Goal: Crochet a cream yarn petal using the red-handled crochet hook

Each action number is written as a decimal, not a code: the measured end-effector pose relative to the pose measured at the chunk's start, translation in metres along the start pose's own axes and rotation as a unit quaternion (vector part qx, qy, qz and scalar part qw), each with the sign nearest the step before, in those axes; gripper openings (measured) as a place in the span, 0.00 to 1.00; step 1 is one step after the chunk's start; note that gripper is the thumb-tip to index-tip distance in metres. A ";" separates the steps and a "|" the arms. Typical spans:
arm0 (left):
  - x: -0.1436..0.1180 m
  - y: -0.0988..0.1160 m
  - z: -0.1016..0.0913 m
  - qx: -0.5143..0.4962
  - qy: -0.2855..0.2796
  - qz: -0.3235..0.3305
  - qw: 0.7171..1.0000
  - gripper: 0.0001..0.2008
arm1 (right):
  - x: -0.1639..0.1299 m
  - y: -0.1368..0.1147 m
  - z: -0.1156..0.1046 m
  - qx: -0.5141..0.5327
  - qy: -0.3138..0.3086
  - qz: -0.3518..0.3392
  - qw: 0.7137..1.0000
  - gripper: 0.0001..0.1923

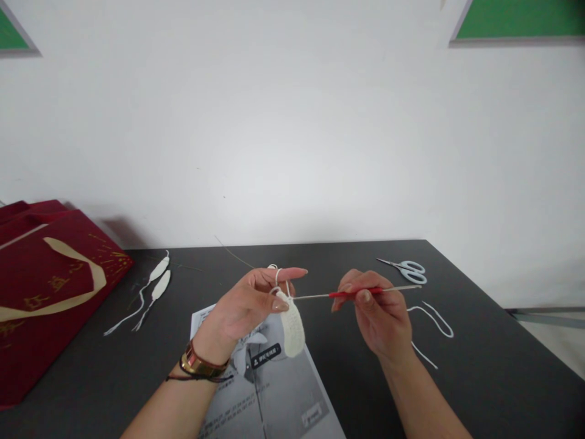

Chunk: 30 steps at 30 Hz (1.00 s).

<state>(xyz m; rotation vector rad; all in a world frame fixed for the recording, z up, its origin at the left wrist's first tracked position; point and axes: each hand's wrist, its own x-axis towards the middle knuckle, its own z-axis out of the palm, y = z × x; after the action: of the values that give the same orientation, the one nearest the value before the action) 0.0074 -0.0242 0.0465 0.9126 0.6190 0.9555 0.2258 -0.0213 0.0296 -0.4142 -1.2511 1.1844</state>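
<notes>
A small cream crocheted piece (293,329) hangs from the fingers of my left hand (256,299), pinched at its top edge. White yarn (277,277) loops round the outstretched left index finger. My right hand (377,311) grips the red handle of a double-ended crochet hook (315,297), holding it level. The hook's left tip meets the top of the crocheted piece; whether it passes through a stitch is too small to tell. A thin wire (233,251) sticks up behind my left hand.
Printed pattern sheet (301,390) lies beneath my hands on the black table (479,366). Scissors (406,268) and loose white yarn (445,326) are at right. Two finished-looking white crocheted pieces (161,283) with tails lie left, beside a dark red gift bag (59,286). A white wall (292,122) stands behind.
</notes>
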 end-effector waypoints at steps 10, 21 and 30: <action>-0.001 -0.003 -0.004 0.020 -0.044 -0.030 0.998 0.22 | 0.002 -0.001 0.002 0.048 0.018 0.042 0.998 0.09; -0.001 -0.008 0.011 0.172 0.054 0.115 0.977 0.22 | 0.005 0.014 0.011 0.202 0.114 0.251 0.940 0.10; 0.009 -0.018 0.015 0.152 0.113 0.124 0.974 0.24 | 0.004 0.015 0.018 0.185 0.141 0.231 0.945 0.10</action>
<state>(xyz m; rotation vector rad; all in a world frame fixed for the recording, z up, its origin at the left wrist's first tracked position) 0.0310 -0.0267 0.0380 1.1829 0.8762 1.2217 0.2028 -0.0185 0.0259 -0.5907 -0.6740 1.6558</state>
